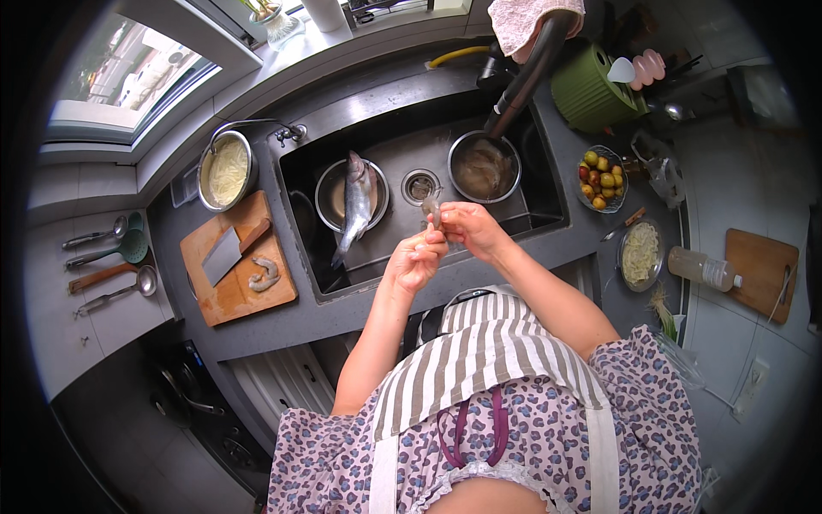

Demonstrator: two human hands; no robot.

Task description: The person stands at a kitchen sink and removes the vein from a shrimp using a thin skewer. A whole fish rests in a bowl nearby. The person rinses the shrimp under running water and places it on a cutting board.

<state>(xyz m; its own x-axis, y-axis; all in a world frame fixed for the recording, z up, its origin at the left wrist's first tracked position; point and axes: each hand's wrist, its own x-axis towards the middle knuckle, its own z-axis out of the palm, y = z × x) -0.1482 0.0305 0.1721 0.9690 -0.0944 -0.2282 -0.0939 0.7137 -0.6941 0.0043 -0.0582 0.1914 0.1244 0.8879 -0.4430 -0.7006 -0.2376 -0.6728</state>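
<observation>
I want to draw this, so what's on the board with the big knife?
On the board lie the knife and, beside it, shrimp. The wood right under them is covered, so I can't see it.

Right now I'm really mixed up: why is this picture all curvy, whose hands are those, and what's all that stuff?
No robot here! The left hand and right hand are a person's own. The camera sits on that person's head, looking down, and its wide fisheye lens makes straight edges bend. Both hands hold what looks like a small grey shrimp over the sink. In the sink, a whole fish lies across a metal bowl. On the counter, to the left, a wooden board carries a cleaver and curled, pale seafood. Round fruit sits to the right.
</observation>
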